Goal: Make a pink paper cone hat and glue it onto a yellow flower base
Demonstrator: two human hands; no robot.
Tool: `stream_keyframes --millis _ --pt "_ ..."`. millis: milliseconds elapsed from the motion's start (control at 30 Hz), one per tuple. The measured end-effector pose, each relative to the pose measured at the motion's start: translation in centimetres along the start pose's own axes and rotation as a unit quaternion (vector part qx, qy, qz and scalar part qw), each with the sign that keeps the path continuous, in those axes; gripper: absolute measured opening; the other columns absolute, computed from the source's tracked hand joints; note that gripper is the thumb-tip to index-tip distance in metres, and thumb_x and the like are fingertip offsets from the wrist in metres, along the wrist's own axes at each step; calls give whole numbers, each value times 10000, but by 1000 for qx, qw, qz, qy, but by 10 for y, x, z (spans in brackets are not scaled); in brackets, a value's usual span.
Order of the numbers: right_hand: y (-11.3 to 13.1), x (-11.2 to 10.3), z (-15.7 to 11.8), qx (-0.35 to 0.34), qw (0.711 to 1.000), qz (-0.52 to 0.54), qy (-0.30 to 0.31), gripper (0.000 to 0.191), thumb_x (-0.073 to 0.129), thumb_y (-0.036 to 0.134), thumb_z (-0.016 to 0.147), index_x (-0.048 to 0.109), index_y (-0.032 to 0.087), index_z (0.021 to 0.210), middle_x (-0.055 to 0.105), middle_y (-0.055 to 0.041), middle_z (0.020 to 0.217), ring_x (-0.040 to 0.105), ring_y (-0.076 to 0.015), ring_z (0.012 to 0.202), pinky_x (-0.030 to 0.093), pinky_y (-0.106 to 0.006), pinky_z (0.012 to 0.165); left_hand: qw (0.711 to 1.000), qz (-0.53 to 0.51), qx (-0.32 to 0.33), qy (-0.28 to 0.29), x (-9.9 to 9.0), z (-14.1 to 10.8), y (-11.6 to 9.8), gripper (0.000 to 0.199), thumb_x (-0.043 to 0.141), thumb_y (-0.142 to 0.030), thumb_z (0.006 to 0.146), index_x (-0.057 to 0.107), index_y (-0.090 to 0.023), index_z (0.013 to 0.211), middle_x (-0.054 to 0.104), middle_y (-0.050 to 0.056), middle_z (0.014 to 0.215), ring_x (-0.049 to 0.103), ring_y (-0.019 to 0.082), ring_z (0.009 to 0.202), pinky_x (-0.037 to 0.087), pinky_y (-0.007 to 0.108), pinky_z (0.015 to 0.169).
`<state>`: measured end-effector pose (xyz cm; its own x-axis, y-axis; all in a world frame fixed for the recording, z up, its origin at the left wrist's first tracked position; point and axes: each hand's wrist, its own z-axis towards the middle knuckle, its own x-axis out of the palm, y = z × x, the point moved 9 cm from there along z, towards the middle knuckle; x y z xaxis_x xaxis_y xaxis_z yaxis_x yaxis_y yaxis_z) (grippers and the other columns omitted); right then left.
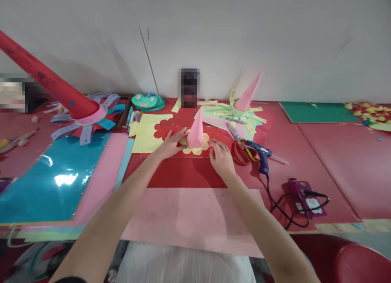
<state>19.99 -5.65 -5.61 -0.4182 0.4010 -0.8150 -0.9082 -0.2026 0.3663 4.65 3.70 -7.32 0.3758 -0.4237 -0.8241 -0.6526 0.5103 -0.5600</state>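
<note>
A pink paper cone (196,134) stands upright on a yellow paper flower (195,151) with rounded petals. Both are on a red paper sheet in front of me. My left hand (171,145) is at the flower's left edge, its fingers apart and close to the cone's base. At the right edge my right hand (221,155) rests with loosely bent fingers, the tips by the petals. Neither hand visibly grips anything, though the contact at the fingertips is hard to make out. A red flower cutout (163,129) lies behind my left hand on yellow paper (143,138).
Right of my hands are red-handled scissors (240,153), a blue glue gun (263,154) and its cord by a purple box (305,197). Another pink cone (249,93) with paper strips stands behind. To the left are a tall red cone (70,95), green frog cutouts (148,102) and a blue glossy sheet (45,185).
</note>
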Motion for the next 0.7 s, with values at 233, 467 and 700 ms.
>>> stream_keyframes --millis 233,467,700 --pt "1 22 10 -15 997 -43 70 433 335 240 956 482 129 1348 504 -92 1406 431 -243 1330 370 -437 1076 998 2 11 58 3 3 5 621 434 -279 845 279 -341 1443 250 -36 1556 251 184 1428 -22 477 1182" --pt "-3 35 3 -17 989 -77 125 469 279 279 978 409 162 1413 440 -79 1456 365 -250 1375 286 -496 1126 1000 6 16 26 -1 -3 -8 717 434 -197 816 190 -353 1471 367 -69 1504 345 196 1384 103 449 1200" --pt "4 21 0 -12 993 -57 99 496 300 274 972 326 177 1458 405 -101 1477 331 -265 1394 276 -533 1125 995 -94 -17 5 -2 -5 -23 729 562 -385 820 222 -344 1464 438 6 1463 473 258 1291 435 409 1029"
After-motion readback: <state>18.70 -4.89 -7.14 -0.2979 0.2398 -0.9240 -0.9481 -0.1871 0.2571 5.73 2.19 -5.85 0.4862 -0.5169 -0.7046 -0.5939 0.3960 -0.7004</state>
